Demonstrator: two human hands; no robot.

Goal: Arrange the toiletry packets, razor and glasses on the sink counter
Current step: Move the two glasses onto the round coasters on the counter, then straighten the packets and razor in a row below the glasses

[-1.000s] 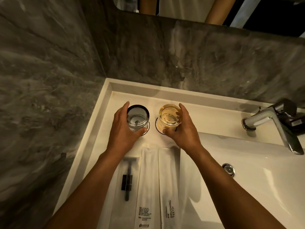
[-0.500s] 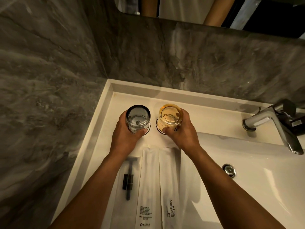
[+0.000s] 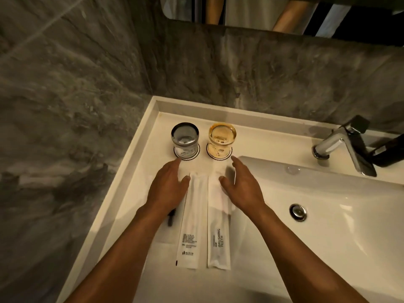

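Both hands spread and holding nothing, the left hand (image 3: 167,186) and right hand (image 3: 241,185) flank two long white paper toiletry packets (image 3: 204,217) whose long axes run six-to-twelve o'clock.

Both hands, left (image 3: 167,189) and right (image 3: 241,186), have let go of the glasses (image 3: 185,138) and drawn back.

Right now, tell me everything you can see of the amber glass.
The amber glass is a short, clear tumbler tinted yellow-orange. It stands upright and looks empty, on a round coaster with a dark scalloped edge. It stands on the counter right of the grey glass, apart from it. Neither hand touches it.
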